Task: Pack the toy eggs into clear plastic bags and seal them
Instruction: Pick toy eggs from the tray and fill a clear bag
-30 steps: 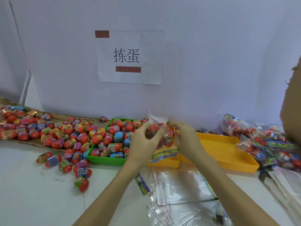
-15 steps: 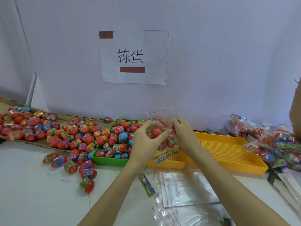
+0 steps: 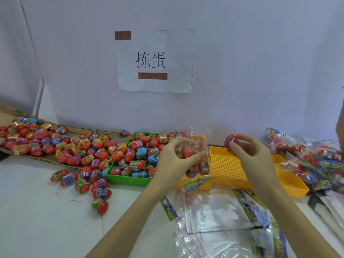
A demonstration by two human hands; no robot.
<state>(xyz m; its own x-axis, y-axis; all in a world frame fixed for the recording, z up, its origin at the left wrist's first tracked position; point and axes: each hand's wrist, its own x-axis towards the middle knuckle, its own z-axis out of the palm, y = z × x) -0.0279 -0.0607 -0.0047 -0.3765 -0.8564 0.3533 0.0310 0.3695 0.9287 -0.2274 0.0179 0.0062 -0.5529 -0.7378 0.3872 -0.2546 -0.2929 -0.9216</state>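
My left hand (image 3: 175,161) grips a clear plastic bag (image 3: 195,155) with several red toy eggs inside, held above the gap between the green tray (image 3: 128,180) and the yellow tray (image 3: 230,174). A printed card hangs at the bag's lower end. My right hand (image 3: 249,155) is apart from the bag, to its right over the yellow tray, and pinches one red toy egg (image 3: 230,140) in its fingertips. Loose wrapped eggs (image 3: 81,149) fill the green tray and spill over the table and cardboard at left.
Empty clear bags (image 3: 212,215) and printed header cards (image 3: 168,204) lie on the white table in front of me. Several packed bags (image 3: 307,161) are piled at the right. A white wall with a paper sign (image 3: 154,61) stands behind. A cardboard edge (image 3: 340,127) shows far right.
My right hand has left the bag and moved right, now holding a single red egg. My left hand keeps the bag alone in about the same place.
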